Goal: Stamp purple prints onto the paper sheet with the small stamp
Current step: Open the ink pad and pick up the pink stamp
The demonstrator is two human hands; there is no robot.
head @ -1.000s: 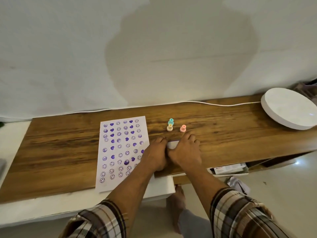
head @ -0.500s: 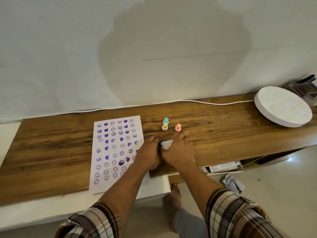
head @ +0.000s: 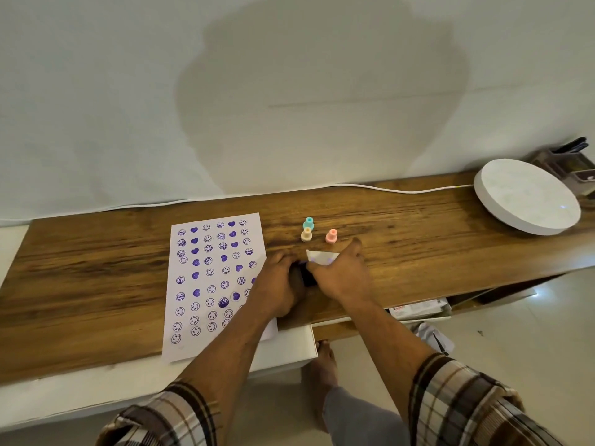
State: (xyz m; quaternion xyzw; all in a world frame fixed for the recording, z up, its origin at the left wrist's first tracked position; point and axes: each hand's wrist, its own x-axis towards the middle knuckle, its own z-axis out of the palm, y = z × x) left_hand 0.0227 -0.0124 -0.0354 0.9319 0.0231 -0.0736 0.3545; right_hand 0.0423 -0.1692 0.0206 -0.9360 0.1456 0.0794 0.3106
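Observation:
A white paper sheet lies on the wooden desk, covered with rows of purple smiley and heart prints. Three small stamps stand behind my hands: a teal stamp, a beige stamp and a pink stamp. My left hand and my right hand meet over a small ink pad case. The right fingers hold its white lid, tilted up, with purple smudges on it. A dark pad shows between the hands, gripped by the left hand.
A round white disc sits at the desk's right end, with a dark holder behind it. A white cable runs along the wall. Below the desk's front edge a drawer stands open, and my bare foot is on the floor.
The white lid has come up under my right fingers, and the dark pad now shows between the hands. Both hands stay in the same spot.

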